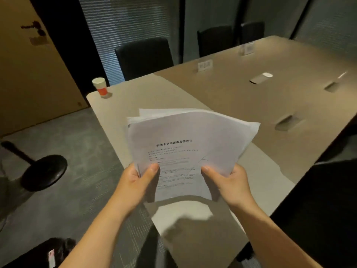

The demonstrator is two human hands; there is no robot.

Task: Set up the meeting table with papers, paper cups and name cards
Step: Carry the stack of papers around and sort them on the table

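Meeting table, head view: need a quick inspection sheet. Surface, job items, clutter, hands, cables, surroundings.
Surface: beige meeting table, hatches set in the top.
Job's things: paper stack held above the table; paper cup upright at the far left corner; two name cards standing along the far edge.
Clutter: small white device mid-table.
Grippers: left hand and right hand both grip the stack.
Cables: nothing seen.
Surroundings: black chairs, round stand base on the floor.

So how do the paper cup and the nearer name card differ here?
The paper cup is round with an orange band; the nearer name card is a flat white panel with dark text. The cup stands at the table corner, the card further along the far edge. Both stand upright, untouched.
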